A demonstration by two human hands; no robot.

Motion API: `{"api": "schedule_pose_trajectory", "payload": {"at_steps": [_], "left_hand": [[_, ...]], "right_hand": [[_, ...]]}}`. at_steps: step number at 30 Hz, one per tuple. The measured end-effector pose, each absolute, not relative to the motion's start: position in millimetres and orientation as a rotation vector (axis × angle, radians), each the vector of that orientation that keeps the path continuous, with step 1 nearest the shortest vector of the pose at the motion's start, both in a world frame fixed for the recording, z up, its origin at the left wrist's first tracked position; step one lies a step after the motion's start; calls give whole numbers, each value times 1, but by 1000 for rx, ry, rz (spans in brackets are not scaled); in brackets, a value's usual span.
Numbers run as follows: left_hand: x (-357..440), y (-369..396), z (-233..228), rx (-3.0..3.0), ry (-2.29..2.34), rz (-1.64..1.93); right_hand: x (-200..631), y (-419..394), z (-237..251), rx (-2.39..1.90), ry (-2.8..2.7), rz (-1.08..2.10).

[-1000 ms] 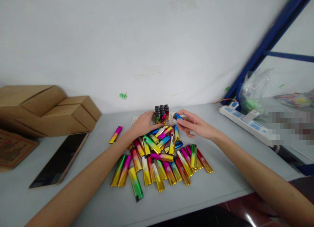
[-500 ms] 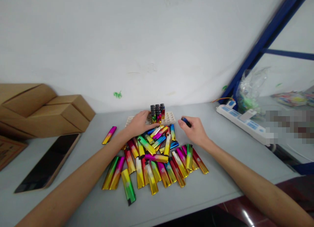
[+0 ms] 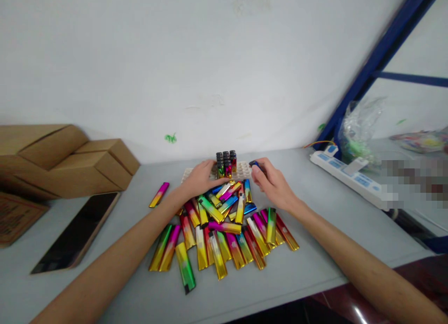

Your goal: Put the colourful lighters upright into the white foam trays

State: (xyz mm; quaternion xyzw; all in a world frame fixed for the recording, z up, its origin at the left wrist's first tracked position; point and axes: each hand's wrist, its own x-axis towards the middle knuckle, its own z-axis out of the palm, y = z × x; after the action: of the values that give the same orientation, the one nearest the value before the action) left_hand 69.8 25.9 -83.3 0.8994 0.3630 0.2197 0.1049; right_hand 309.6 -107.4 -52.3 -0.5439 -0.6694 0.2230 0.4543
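Blue lighter point(image 3: 255, 164) pinched in the fingers of the right hand point(image 3: 273, 186) just right of a white tray point(image 3: 243, 167) holding upright lighters point(image 3: 226, 161), while the left hand point(image 3: 199, 179) rests flat, fingers together, on the tray's left, behind a heap of colourful lighters point(image 3: 224, 226) on the grey table point(image 3: 315, 263).

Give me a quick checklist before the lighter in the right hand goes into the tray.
1. Right hand has a firm grip on the blue lighter: ok, pinched at the fingertips.
2. Left hand steadies the white tray: ok, it rests on the tray's left part.
3. Free slots in the tray: ok, empty cells show to the right of the standing lighters.
4. Lighter turned head-up: cannot tell, mostly hidden by fingers.
5. Path to the tray clear: ok, nothing between hand and slots.
6. Supply left: ok, the pile of lighters lies on the table.
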Motion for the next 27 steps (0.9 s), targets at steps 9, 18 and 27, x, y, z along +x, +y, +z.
{"api": "schedule_pose_trajectory", "payload": {"at_steps": [9, 18, 27], "left_hand": [[69, 24, -82, 2645, 1045, 639], [69, 25, -83, 2644, 1048, 636], [69, 26, -85, 2658, 1038, 639]], "right_hand": [[312, -54, -44, -1086, -1580, 875], [305, -48, -62, -1163, -1507, 589], [311, -40, -72, -1125, -1796, 398]]}}
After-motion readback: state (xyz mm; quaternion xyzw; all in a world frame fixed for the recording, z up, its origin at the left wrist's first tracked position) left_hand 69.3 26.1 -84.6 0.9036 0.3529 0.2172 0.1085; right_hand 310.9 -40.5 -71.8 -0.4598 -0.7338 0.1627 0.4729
